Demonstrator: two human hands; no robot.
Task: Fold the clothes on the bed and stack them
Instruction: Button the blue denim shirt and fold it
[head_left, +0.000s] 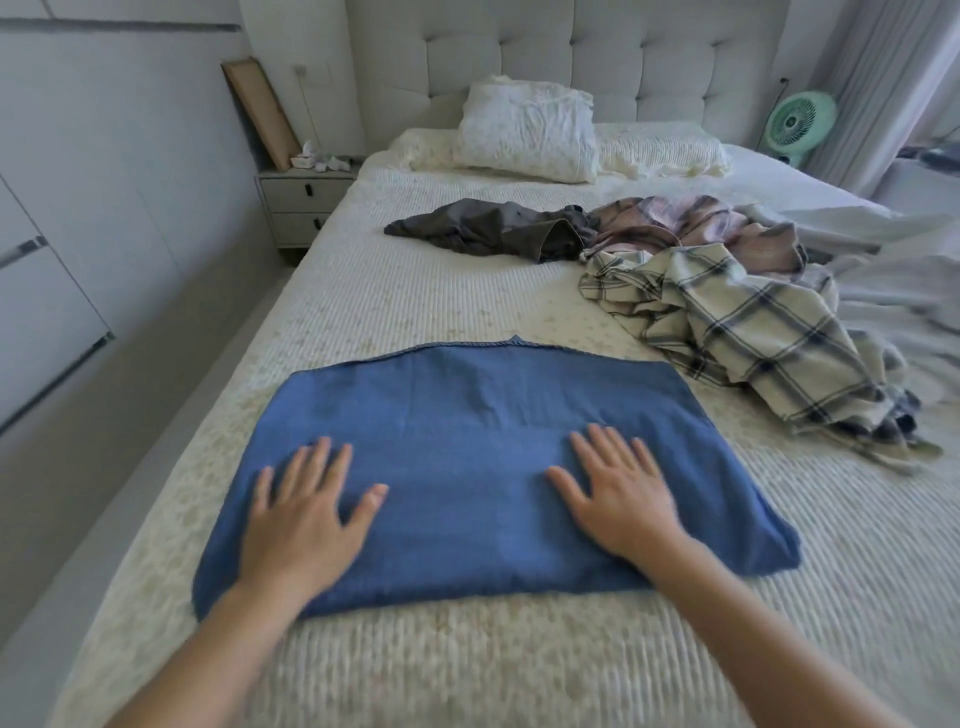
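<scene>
Nearest me, the bed (467, 670) runs from the near edge to the far headboard, its ribbed cover giving a soft, yielding base. On its near half lies the blue garment (467, 415), spread flat and partly folded into a broad panel. It looks light, limp and a little grippy, so I judge it will crease where pressed and sag if lifted by one point; the near corners or side edges look best to pinch. Far right sits the plaid garment (753, 332), crumpled, with a pinkish one (691, 223) and a dark grey one (493, 231) beyond, all unfolded. My left hand (304, 519) and right hand (623, 499) rest flat on the blue cloth, fingers spread wide, holding nothing.
</scene>
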